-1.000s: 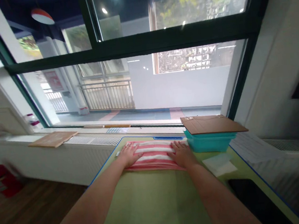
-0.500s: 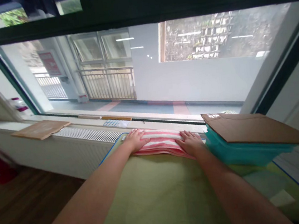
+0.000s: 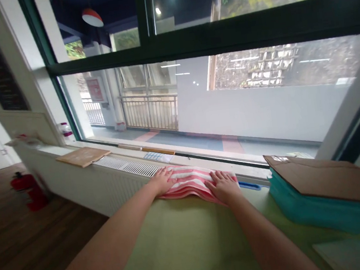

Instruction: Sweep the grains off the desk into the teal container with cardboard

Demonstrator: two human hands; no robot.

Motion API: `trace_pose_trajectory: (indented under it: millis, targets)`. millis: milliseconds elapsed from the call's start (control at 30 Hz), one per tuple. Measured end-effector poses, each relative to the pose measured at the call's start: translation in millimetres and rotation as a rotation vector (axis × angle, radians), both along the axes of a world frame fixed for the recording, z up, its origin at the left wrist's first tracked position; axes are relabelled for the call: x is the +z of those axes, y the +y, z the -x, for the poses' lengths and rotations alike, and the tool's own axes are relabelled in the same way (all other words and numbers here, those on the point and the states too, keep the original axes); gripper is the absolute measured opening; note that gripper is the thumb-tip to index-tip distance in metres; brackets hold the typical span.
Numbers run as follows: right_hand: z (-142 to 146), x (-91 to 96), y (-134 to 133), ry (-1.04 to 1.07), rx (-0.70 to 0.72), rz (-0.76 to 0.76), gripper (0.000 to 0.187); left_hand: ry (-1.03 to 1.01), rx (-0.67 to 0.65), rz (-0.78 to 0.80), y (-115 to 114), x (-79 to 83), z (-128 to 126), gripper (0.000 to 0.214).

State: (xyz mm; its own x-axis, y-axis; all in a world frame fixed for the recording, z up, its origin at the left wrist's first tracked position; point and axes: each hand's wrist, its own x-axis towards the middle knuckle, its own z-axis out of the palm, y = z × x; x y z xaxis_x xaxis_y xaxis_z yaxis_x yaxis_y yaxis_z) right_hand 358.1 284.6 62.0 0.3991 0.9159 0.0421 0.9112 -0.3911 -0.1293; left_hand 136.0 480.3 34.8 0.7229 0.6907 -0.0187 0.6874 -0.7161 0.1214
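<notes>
A folded red-and-white striped cloth (image 3: 190,183) lies at the far edge of the green table (image 3: 186,247), close to the window sill. My left hand (image 3: 163,180) rests flat on the cloth's left end, fingers stretched out. My right hand (image 3: 222,186) lies flat on its right end, fingers spread. Both arms reach forward across the table.
A teal bin (image 3: 319,212) topped by a cardboard sheet (image 3: 331,176) stands at the right. A radiator grille (image 3: 126,165) and a wooden board (image 3: 83,156) lie along the sill. A red fire extinguisher (image 3: 28,191) sits on the wooden floor at left. Large window ahead.
The view has swung left and tilted, so the bin now sits further right. Both hands stay flat on the striped cloth, which has shifted to the table's far left corner.
</notes>
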Motion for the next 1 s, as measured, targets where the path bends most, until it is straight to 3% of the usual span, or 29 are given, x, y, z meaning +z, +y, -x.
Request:
trace_pose_trajectory:
  millis: [200, 433, 600, 800, 1000]
  targets:
    - [34, 5.4, -52, 0.012, 0.039, 0.051, 0.078, 0.016, 0.023, 0.092, -52, 8.1, 50, 0.097]
    - [92, 11.1, -128, 0.045, 0.090, 0.069, 0.079, 0.020, 0.036, 0.062, -140, 25.4, 115, 0.090]
    - [124, 15.3, -190, 0.087, 0.113, 0.033, 0.077, 0.061, 0.028, 0.042, -201, 36.1, 145, 0.085]
    - [144, 18.3, -262, 0.137, 0.106, -0.027, 0.076, 0.109, -0.055, 0.052, -253, 49.7, 151, 0.083]
    - [135, 31.2, -309, 0.146, 0.109, -0.037, 0.071, -0.045, -0.061, 0.059, -290, 73.0, 126, 0.067]
